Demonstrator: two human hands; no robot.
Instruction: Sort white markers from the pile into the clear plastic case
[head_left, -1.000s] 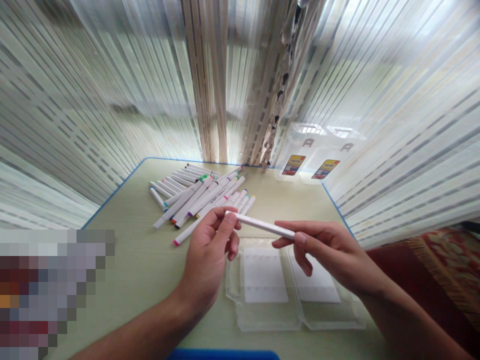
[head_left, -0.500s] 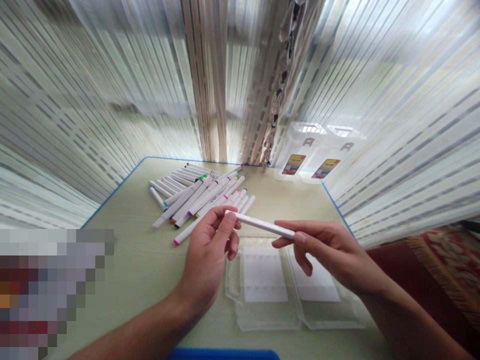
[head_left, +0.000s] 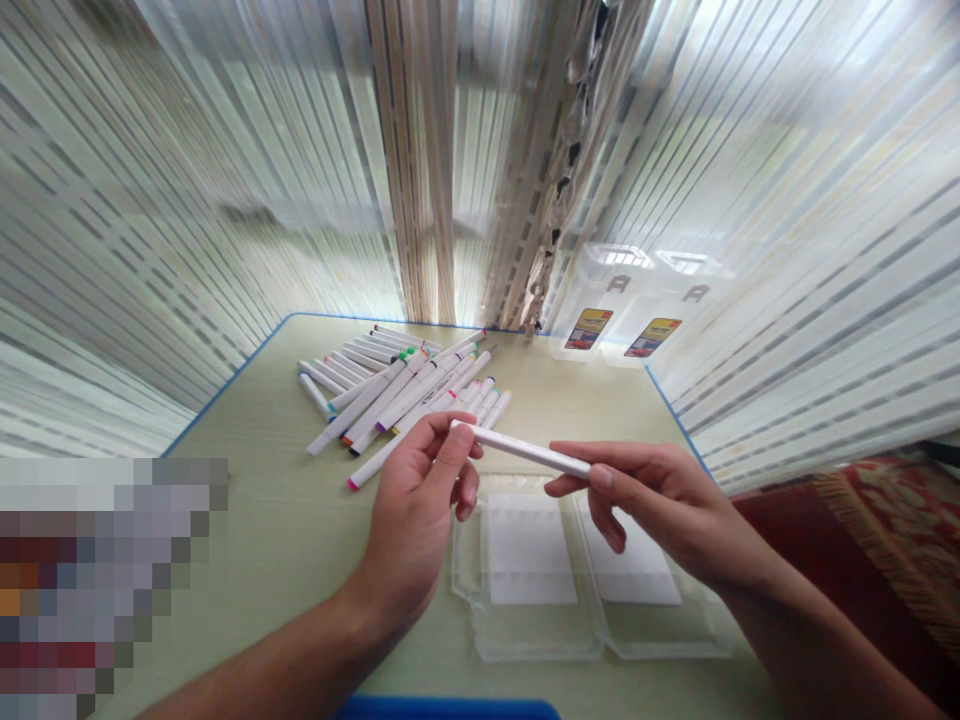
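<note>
I hold a white marker point(head_left: 521, 451) level above the table, one end in each hand. My left hand point(head_left: 420, 510) pinches its left end between thumb and forefinger. My right hand point(head_left: 660, 500) pinches its right end the same way, the other fingers curled under. Under the marker an open clear plastic case point(head_left: 592, 640) lies flat on the table, with two white panels inside. Behind my left hand lies a loose pile of white markers point(head_left: 397, 385) with coloured caps.
The pale green table point(head_left: 285, 530) has a blue edge and stands against striped sheer curtains point(head_left: 225, 200). Two clear boxes with red-and-yellow labels point(head_left: 622, 325) stand at the back right. A red patterned rug point(head_left: 885, 540) shows at the right. A blurred patch covers the lower left.
</note>
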